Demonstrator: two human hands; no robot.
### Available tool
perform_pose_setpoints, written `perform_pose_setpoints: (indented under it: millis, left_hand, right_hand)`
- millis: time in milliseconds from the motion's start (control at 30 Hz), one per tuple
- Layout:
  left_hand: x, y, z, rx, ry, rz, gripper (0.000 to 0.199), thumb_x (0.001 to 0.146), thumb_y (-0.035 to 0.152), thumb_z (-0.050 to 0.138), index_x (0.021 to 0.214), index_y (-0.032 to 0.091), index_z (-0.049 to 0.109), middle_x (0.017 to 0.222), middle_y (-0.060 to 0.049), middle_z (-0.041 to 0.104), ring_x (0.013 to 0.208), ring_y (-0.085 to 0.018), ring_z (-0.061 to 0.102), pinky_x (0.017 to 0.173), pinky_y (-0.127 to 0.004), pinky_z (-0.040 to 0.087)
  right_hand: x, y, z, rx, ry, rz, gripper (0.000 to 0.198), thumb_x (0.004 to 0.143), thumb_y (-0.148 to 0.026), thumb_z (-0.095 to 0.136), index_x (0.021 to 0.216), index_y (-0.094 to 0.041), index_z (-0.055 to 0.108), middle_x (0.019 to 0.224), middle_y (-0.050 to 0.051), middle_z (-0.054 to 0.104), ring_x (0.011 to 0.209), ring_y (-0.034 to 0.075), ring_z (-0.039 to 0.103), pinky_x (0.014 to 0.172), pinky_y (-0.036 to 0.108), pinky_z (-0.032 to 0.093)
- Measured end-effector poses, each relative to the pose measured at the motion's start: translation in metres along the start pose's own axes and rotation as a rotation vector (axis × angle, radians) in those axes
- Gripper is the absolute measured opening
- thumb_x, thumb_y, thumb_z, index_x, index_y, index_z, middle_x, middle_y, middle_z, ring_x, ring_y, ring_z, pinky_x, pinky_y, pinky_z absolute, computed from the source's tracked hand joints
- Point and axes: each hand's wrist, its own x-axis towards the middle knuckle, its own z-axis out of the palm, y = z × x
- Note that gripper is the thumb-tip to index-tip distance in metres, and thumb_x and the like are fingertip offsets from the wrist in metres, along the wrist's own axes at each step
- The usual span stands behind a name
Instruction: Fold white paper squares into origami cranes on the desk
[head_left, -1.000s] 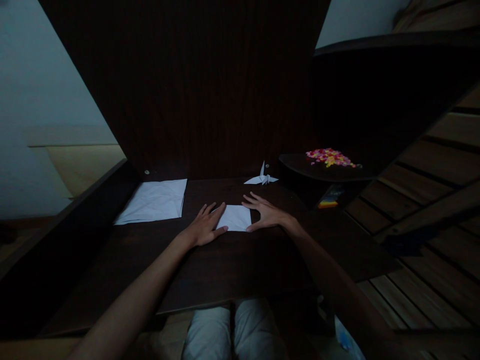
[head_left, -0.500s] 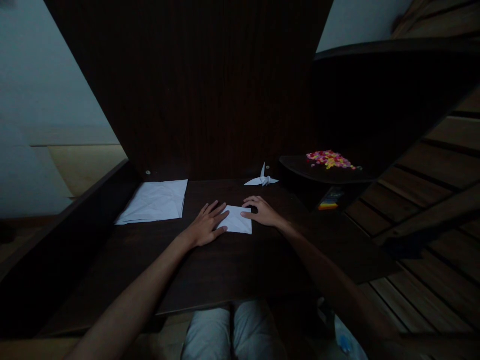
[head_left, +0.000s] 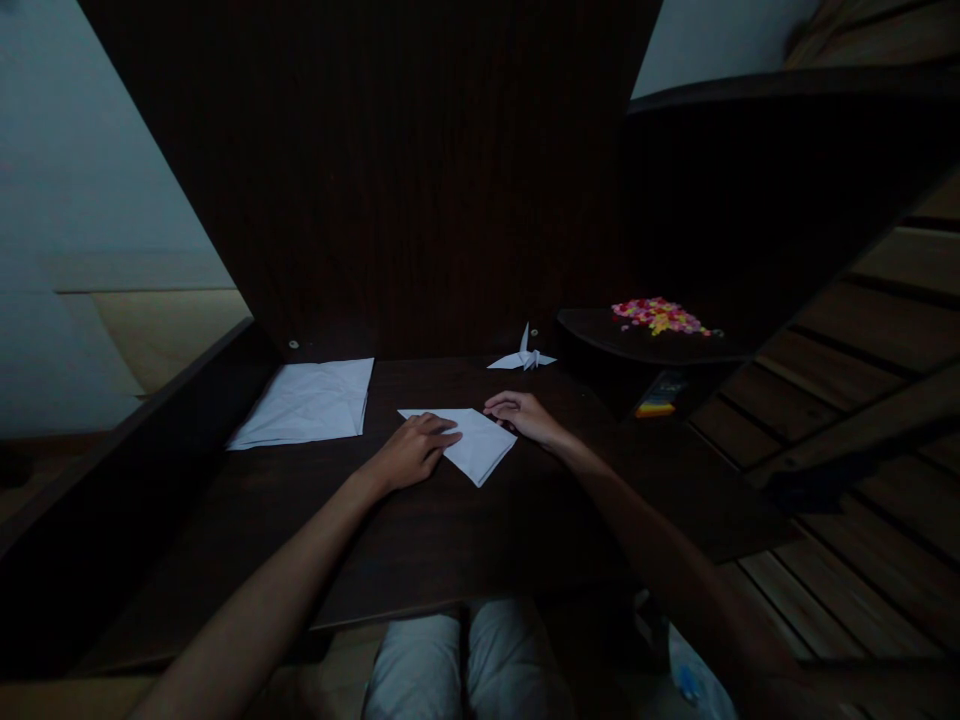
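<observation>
Now the left hand (head_left: 411, 452) rests parted fingers (head_left: 445, 440) on folded paper (head_left: 481, 448), the right hand (head_left: 528, 418) curled at its edge, grip unclear.

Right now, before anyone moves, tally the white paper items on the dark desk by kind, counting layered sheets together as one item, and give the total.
Large layered paper: 1
Smaller folded paper, under the left hand: 1
Paper crane: 1
Total: 3
</observation>
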Motion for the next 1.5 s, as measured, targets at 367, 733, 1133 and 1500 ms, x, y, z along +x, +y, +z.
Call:
perform_pose_setpoints:
  millis: [367, 733, 1133, 1500]
  left_hand:
    - [0.0, 0.004, 0.003, -0.029, 0.044, 0.005, 0.038, 0.094, 0.036, 0.039, 0.123, 0.021, 0.059, 0.127, -0.008, 0.059, 0.119, -0.022, 0.05, 0.103, -0.041, 0.04]
    - [-0.001, -0.001, 0.007, 0.096, 0.046, -0.078, 0.042, 0.095, 0.038, 0.036, 0.126, 0.019, 0.056, 0.131, -0.01, 0.056, 0.12, -0.023, 0.049, 0.103, -0.041, 0.039]
    - [0.0, -0.006, 0.01, 0.142, 0.1, -0.144, 0.038, 0.094, 0.033, 0.038, 0.122, 0.018, 0.058, 0.129, -0.008, 0.058, 0.118, -0.023, 0.05, 0.101, -0.041, 0.042]
    - [-0.001, -0.002, 0.015, -0.11, 0.088, -0.077, 0.042, 0.095, 0.033, 0.037, 0.132, 0.018, 0.05, 0.138, -0.01, 0.05, 0.128, -0.023, 0.043, 0.109, -0.043, 0.032]
  right_hand:
    - [-0.007, -0.004, 0.002, 0.134, -0.073, 0.026, 0.029, 0.062, -0.014, 0.072, 0.09, -0.018, 0.066, 0.083, 0.003, 0.069, 0.08, 0.015, 0.064, 0.072, 0.028, 0.049]
    - [-0.01, -0.012, -0.004, 0.178, -0.111, 0.055, 0.024, 0.062, -0.016, 0.072, 0.087, -0.016, 0.068, 0.077, 0.003, 0.068, 0.069, 0.014, 0.063, 0.06, 0.025, 0.05]
    - [-0.009, -0.01, -0.004, 0.195, -0.082, 0.017, 0.023, 0.064, -0.022, 0.075, 0.083, -0.015, 0.065, 0.061, -0.001, 0.061, 0.05, 0.009, 0.052, 0.048, 0.022, 0.041]
    - [-0.013, -0.014, 0.014, 0.355, -0.145, -0.004, 0.027, 0.071, -0.027, 0.071, 0.096, -0.019, 0.067, 0.087, 0.001, 0.066, 0.076, 0.013, 0.06, 0.068, 0.024, 0.045]
